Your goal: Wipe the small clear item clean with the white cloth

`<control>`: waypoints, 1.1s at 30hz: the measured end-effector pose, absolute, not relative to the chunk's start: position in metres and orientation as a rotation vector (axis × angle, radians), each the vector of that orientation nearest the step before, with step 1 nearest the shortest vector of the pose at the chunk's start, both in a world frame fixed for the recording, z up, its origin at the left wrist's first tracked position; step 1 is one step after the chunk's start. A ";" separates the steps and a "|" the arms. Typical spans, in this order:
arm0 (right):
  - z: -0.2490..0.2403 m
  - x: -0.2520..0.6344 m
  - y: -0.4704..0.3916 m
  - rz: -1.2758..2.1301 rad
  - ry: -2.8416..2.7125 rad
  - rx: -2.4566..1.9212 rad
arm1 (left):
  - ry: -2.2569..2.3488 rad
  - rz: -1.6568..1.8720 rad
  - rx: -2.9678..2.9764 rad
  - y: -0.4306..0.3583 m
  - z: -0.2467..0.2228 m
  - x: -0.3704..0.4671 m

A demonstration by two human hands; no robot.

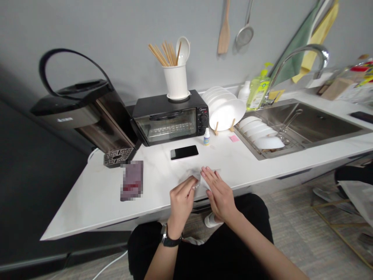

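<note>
My left hand [182, 198] is curled, its fingertips pinching a thin clear plastic wrapper [190, 175] that lies at the front edge of the white counter [101, 194]. My right hand [217, 190] rests flat on the same wrapper, fingers extended and together, right beside the left hand. A watch is on my left wrist. A black phone [184, 152] lies face up just behind the hands. A small white dropper bottle [206, 137] stands behind it.
A black toaster oven [169, 120] carries a white utensil holder [175, 79] with chopsticks. White plates [225, 111] stand in a rack beside a steel sink [303, 124] holding bowls. A blurred dark card [132, 180] and a black kettle-like appliance [78, 105] sit to the left.
</note>
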State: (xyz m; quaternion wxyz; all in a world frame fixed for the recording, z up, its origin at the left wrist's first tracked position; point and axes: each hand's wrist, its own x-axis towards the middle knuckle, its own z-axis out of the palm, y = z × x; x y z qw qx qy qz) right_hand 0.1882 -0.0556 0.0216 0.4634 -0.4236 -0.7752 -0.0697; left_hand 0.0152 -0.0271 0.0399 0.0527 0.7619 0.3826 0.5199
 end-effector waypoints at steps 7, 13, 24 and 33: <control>0.025 0.170 -0.063 -0.264 -2.044 -0.838 | 1.124 1.633 2.309 -0.016 0.032 0.011; 0.019 0.191 -0.055 -0.257 -1.961 -0.954 | 1.101 1.612 2.248 -0.021 0.036 0.004; 0.035 0.170 -0.067 -0.204 -2.028 -0.933 | 1.089 1.664 2.258 -0.014 0.032 0.000; 0.035 0.164 -0.065 -0.212 -2.014 -0.970 | 1.067 1.652 2.326 -0.015 0.036 0.005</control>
